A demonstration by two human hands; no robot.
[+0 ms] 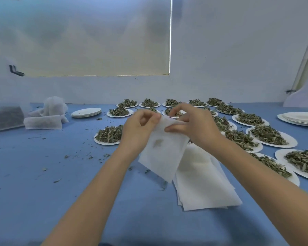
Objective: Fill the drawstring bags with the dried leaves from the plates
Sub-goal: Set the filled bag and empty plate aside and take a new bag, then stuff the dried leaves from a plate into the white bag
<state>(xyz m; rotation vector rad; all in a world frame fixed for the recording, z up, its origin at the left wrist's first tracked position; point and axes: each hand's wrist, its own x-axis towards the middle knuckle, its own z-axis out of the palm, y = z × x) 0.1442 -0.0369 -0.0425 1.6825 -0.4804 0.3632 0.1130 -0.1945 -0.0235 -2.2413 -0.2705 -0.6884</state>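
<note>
Drawstring bag (pixel 163 150), white and flat, hangs above the blue tabletop (pixel 43 174) between your two hands, held at its top edge. Your left hand (pixel 140 128) pinches the top left corner, thumb and fingers curled on the fabric. Your right hand (pixel 192 125) grips the top edge just beside it, thumb pressed against the front of the cloth, fingers curled over the rim. One small dark leaf fragment shows through the bag's middle. Beneath and to the right of it lies a stack of flat empty bags (pixel 204 185) on the tabletop. Plates of dried leaves (pixel 108 134) sit just left of your left hand and spread in rows behind and to the right of your hands, each white plate heaped. Two stacks of empty plates: one far left of centre (pixel 86 112), one at the right edge (pixel 300 118). Filled and crumpled bags (pixel 46 116) rest at the far left. Loose leaf bits (pixel 89 157) scatter over the tabletop.
</note>
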